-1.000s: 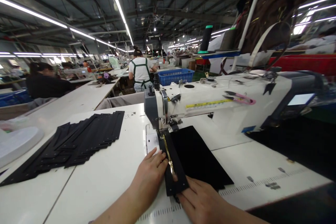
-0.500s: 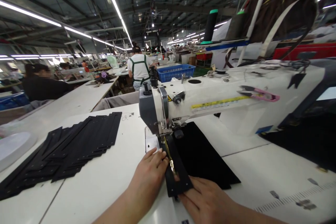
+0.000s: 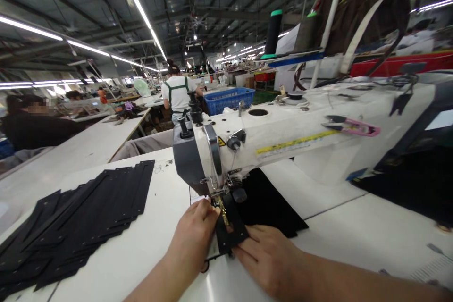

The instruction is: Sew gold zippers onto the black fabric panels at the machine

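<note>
A black fabric piece (image 3: 239,232) with a gold zipper (image 3: 225,217) along its middle lies under the needle area of a white sewing machine (image 3: 283,127). At its left edge, close to the presser foot, my left hand (image 3: 193,233) is closed with curled fingers, pinching the piece. My right hand (image 3: 271,255) grips the near right corner, its fingertips partly hidden at the edge. Beneath and behind, a larger black panel (image 3: 272,203) spreads to the right under the machine arm. The needle tip is too small to make out.
Black strips (image 3: 95,212) lie in an overlapping pile on the left tabletop. Pink-handled thread snips (image 3: 354,125) rest on the machine arm. Thread cones (image 3: 274,33) stand behind it. Beyond are a blue basket (image 3: 230,99) and a person in a white shirt (image 3: 177,89).
The zippered piece has advanced farther under the machine, so less zipper shows. My left hand's fingers have curled in more. The camera view has shifted slightly to the right.
</note>
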{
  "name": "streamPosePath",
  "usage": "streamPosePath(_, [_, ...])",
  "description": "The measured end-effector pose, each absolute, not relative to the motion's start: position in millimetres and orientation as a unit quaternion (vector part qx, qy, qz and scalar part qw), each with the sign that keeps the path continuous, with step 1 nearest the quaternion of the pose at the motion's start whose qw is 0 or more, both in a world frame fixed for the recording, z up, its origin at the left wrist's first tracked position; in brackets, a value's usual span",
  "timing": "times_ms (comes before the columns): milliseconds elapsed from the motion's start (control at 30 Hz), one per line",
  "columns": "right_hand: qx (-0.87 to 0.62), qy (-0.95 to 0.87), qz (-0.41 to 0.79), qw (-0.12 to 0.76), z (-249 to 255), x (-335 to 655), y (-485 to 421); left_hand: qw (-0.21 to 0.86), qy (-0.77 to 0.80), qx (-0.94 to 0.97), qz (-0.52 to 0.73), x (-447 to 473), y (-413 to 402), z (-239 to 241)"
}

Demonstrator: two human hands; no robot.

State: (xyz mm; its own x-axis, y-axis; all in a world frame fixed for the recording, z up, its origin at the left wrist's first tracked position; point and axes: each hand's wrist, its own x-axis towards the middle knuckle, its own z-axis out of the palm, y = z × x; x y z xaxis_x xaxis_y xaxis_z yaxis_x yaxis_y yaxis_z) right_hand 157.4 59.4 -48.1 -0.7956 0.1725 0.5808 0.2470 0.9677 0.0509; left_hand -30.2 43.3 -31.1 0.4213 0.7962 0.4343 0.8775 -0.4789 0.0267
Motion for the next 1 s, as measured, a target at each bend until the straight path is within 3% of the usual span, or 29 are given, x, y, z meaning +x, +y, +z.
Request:
streamPosePath(233, [-0.241,-0.924,0.029,0.295,-35.0,151.8,58.6,0.051,-0.53,-0.819,-0.213,-23.2,27.9,-23.0])
streamPosePath(333, [-0.321,-0.909,0.07,0.255,-25.1,141.2,65.9,0.02,-0.549,-0.798,-0.247,-18.4,15.2,-18.1])
streamPosePath(533, [-0.31,-0.929,0.112,0.17,-9.5,132.4,87.6,0.039,-0.559,-0.787,-0.26,-17.2,7.7,-25.0])
streamPosePath(1000, [-0.299,-0.919,0.13,0.222,-28.9,136.4,114.0,0.065,-0.54,-0.815,-0.201,-14.9,5.7,-26.2])
